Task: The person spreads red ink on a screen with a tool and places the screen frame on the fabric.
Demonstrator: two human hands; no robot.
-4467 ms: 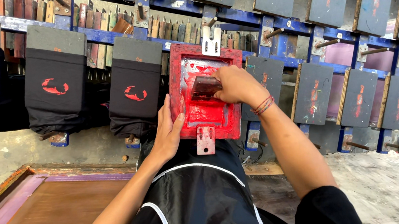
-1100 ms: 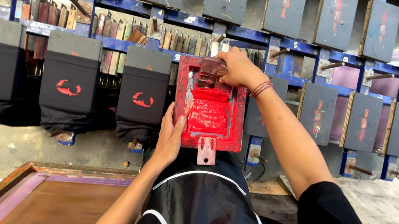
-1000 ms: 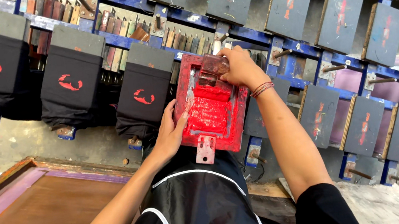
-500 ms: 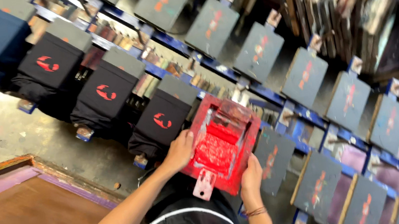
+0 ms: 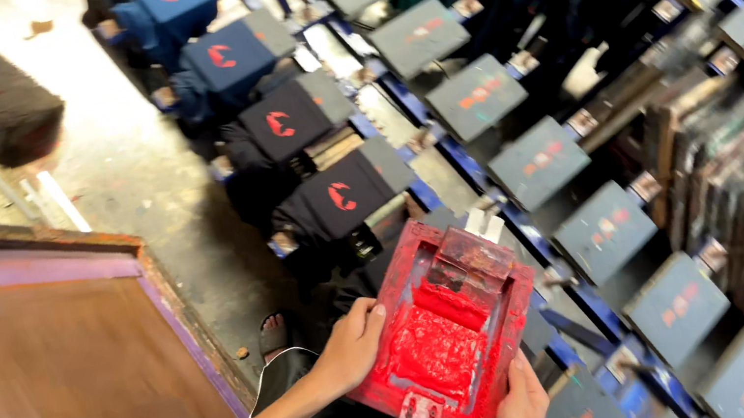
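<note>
I am gripping a small red printing frame (image 5: 451, 331), smeared with red ink, by both sides: my left hand (image 5: 351, 347) is clasping its left edge, my right hand (image 5: 520, 409) its near right corner. It is sitting near me, just beside a row of black shirts (image 5: 335, 195) with red marks.

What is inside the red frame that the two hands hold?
Inside the red frame lies thick red ink, with a squeegee at its far end. The ink covers the mesh; whatever is below the frame is hidden.

One red screen frame (image 5: 446, 331), two hands
</note>
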